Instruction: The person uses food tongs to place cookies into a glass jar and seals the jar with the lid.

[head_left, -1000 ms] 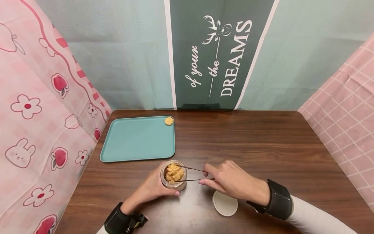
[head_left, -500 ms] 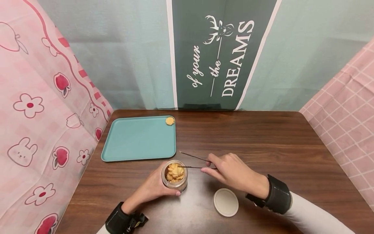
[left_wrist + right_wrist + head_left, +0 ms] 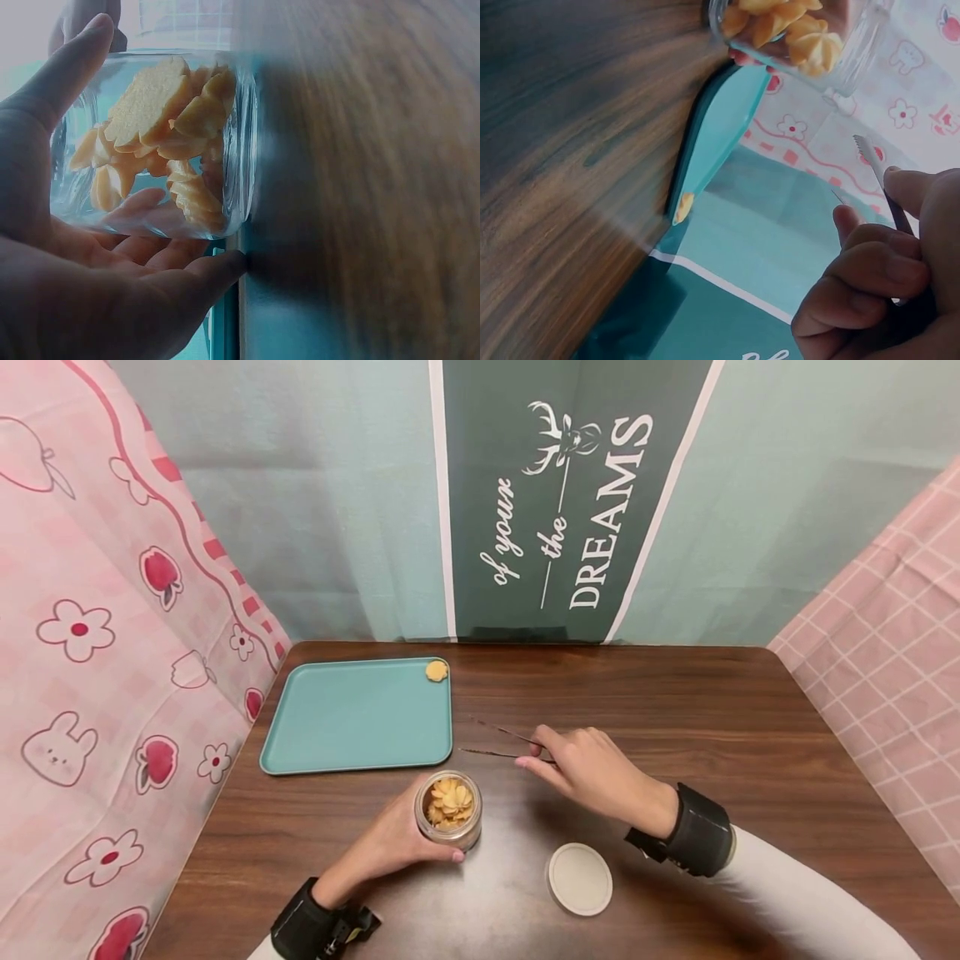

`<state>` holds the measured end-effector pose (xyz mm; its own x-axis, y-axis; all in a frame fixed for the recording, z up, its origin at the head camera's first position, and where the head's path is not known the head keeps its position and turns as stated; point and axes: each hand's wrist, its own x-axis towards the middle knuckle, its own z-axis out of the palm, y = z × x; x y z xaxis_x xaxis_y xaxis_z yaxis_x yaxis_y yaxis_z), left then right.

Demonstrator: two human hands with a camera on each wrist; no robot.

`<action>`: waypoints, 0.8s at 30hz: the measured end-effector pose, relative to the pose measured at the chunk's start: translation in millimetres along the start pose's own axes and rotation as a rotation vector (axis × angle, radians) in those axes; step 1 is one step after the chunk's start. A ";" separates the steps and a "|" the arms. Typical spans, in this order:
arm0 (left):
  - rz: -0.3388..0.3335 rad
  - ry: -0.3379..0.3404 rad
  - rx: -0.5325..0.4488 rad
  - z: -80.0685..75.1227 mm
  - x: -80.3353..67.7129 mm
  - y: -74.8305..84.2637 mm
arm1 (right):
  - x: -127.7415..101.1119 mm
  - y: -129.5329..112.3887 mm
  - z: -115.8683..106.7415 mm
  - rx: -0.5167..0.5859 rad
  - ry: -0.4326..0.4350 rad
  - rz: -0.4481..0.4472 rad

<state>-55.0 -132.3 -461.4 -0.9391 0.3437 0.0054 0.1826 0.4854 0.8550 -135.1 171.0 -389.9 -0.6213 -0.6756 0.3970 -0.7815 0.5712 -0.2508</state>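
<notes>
My left hand [image 3: 397, 835] grips a clear glass jar [image 3: 244, 150] from its left side, the thumb along the near side. Inside the jar lie several golden flower-shaped cookies [image 3: 451, 802]. My right hand [image 3: 596, 777] holds metal tongs [image 3: 495, 752] between thumb and fingers. Their arms are spread, with nothing between the tips; the right wrist view shows a serrated tip. The tongs hover above and right of the jar, close to the right edge of the blue tray [image 3: 356, 718]. A single cookie [image 3: 437, 671] sits in the tray's far right corner.
A round white lid [image 3: 580, 878] lies on the wooden table [image 3: 637, 693], right of the jar and nearer to me. Patterned cloths hang around the table: pink at left [image 3: 135, 610] and right, blue-green at the back [image 3: 337, 510].
The tongs, which were in the jar's mouth, have come out without a cookie. My right hand has moved away from me, uncovering the lid. The left hand and jar have stayed put.
</notes>
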 end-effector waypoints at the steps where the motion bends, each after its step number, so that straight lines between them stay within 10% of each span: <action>1: 0.003 0.000 0.002 0.1 0.1 -0.2 | 1.5 0.6 0.1 -0.003 -0.003 0.007; 24: -0.005 -0.010 -0.017 1.1 0.7 -0.6 | 32.9 15.3 18.0 0.012 -0.028 0.096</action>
<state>-55.5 -131.5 -462.4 -0.9368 0.3497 -0.0043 0.1728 0.4737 0.8635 -168.5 149.1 -396.6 -0.6943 -0.6311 0.3460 -0.7191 0.6282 -0.2971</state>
